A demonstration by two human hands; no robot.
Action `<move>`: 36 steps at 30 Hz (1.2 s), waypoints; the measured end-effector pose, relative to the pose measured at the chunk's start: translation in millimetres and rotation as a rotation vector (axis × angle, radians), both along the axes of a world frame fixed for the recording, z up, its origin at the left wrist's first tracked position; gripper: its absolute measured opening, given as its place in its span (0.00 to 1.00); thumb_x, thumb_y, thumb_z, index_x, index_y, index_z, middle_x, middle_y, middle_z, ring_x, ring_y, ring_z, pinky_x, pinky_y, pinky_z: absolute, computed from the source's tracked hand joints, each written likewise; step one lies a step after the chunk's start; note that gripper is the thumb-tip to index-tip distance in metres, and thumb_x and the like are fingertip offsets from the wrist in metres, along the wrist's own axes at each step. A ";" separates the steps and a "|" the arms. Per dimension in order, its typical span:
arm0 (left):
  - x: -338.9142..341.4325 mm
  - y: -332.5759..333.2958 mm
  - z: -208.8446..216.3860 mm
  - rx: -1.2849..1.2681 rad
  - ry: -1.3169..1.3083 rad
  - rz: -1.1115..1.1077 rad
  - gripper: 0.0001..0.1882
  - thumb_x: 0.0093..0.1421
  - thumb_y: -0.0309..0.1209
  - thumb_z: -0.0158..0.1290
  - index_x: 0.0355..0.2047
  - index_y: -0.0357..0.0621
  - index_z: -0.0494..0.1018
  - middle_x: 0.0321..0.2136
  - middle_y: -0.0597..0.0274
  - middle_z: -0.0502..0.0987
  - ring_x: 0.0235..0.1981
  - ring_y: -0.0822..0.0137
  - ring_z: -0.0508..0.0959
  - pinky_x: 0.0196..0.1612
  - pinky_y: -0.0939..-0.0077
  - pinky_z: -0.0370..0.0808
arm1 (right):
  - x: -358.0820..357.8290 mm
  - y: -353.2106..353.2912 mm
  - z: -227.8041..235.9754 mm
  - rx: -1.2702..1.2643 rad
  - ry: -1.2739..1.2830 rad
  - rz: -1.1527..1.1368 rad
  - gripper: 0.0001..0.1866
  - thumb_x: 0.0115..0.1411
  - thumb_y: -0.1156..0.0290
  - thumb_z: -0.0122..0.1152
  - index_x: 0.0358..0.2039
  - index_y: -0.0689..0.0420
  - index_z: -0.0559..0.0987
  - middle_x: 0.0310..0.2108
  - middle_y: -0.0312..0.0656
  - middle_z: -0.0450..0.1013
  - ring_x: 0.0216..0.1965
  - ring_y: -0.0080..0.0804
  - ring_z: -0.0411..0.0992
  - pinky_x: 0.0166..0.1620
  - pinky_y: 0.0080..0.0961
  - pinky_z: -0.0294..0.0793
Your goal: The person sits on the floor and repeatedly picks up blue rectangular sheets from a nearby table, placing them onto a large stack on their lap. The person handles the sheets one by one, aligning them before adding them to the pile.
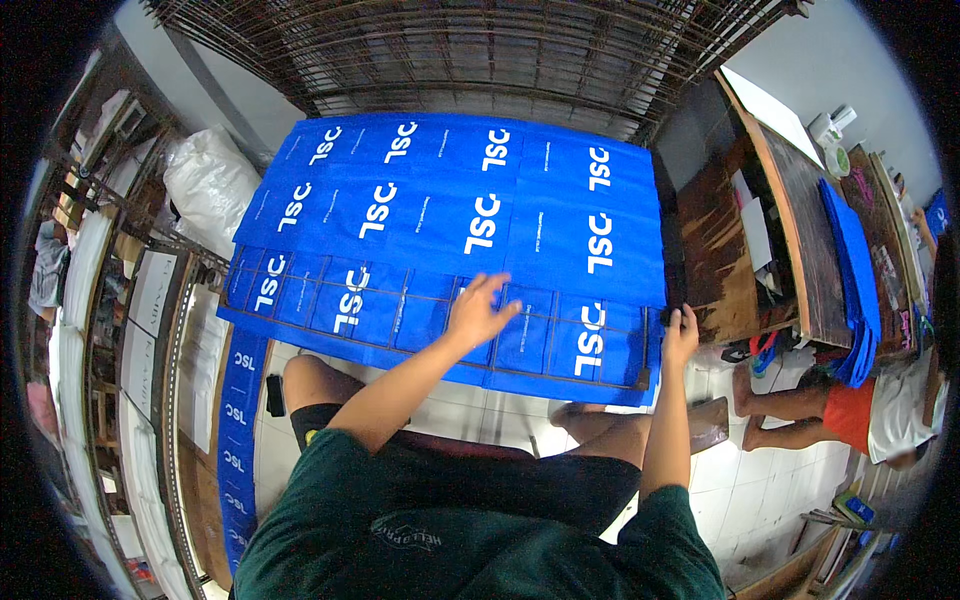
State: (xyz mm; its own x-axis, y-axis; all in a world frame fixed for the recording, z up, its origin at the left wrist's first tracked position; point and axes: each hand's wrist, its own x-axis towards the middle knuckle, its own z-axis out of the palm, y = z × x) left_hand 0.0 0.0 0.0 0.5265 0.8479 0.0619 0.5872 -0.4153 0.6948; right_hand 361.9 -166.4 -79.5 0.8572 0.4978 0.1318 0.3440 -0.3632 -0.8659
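Observation:
Blue printed sheets (545,240) with white lettering lie in rows before me. Over the nearest row rests a thin dark wire rack (420,310), its long front bar running close to the sheets' near edge. My left hand (483,315) is above the rack near its middle, fingers spread and nothing in them. At the rack's right end, my right hand (682,330) has its fingers bent together beside a small dark piece. What that hand grips is too small to make out.
Stacked wire racks (470,50) rise at the far side. A wooden cabinet (760,230) stands to the right, with blue sheets (850,280) hanging off it. Another person (850,412) is at the right. A white plastic bag (210,180) and shelving (155,330) are at the left.

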 end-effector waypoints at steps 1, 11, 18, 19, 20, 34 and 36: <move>-19.4 -20.2 11.1 -0.043 -0.050 -0.090 0.28 0.48 0.44 0.58 0.48 0.47 0.67 0.36 0.58 0.73 0.34 0.64 0.74 0.37 0.68 0.72 | -16.0 -17.6 1.7 0.128 -0.009 0.009 0.19 0.58 0.66 0.53 0.49 0.61 0.70 0.46 0.46 0.70 0.45 0.32 0.67 0.46 0.26 0.66; -129.4 -163.4 -65.4 -0.537 0.254 -0.505 0.29 0.49 0.49 0.56 0.47 0.46 0.69 0.31 0.54 0.76 0.34 0.57 0.76 0.39 0.65 0.72 | -57.1 -166.5 -37.4 0.486 0.394 -0.482 0.08 0.58 0.67 0.53 0.33 0.58 0.71 0.19 0.31 0.61 0.21 0.18 0.59 0.22 0.18 0.62; -117.9 -135.4 -71.7 -0.508 0.301 -0.408 0.35 0.48 0.58 0.52 0.49 0.48 0.66 0.35 0.55 0.75 0.40 0.55 0.74 0.44 0.64 0.69 | -61.9 -161.2 -1.8 0.903 0.892 -0.408 0.16 0.56 0.59 0.56 0.18 0.51 0.64 0.12 0.29 0.55 0.14 0.18 0.54 0.17 0.16 0.52; -117.0 -136.5 -70.1 -0.532 0.303 -0.413 0.34 0.48 0.58 0.52 0.49 0.49 0.66 0.36 0.55 0.75 0.41 0.55 0.74 0.45 0.64 0.69 | -55.7 -172.2 -11.1 0.952 0.973 -0.316 0.15 0.55 0.61 0.56 0.18 0.50 0.64 0.12 0.29 0.55 0.14 0.19 0.54 0.16 0.17 0.53; -118.6 -137.3 -64.9 -0.556 0.314 -0.416 0.34 0.48 0.58 0.52 0.50 0.49 0.66 0.36 0.55 0.74 0.42 0.55 0.73 0.45 0.64 0.69 | -47.7 -185.2 -23.3 0.993 1.055 -0.226 0.15 0.55 0.62 0.57 0.18 0.50 0.64 0.13 0.30 0.55 0.14 0.19 0.53 0.16 0.18 0.53; -117.9 -140.9 -74.7 -0.586 0.335 -0.518 0.35 0.48 0.58 0.51 0.50 0.49 0.66 0.36 0.55 0.75 0.42 0.55 0.73 0.46 0.64 0.68 | -35.0 -198.4 -35.4 1.047 1.261 0.177 0.15 0.54 0.68 0.55 0.15 0.50 0.61 0.10 0.29 0.53 0.08 0.20 0.45 0.12 0.19 0.45; -117.2 -140.6 -75.9 -0.590 0.336 -0.527 0.35 0.48 0.58 0.51 0.50 0.48 0.66 0.35 0.55 0.75 0.41 0.55 0.74 0.45 0.64 0.69 | -32.8 -200.2 -37.8 1.037 1.265 0.235 0.15 0.53 0.68 0.55 0.15 0.50 0.61 0.10 0.29 0.53 0.08 0.20 0.45 0.12 0.19 0.44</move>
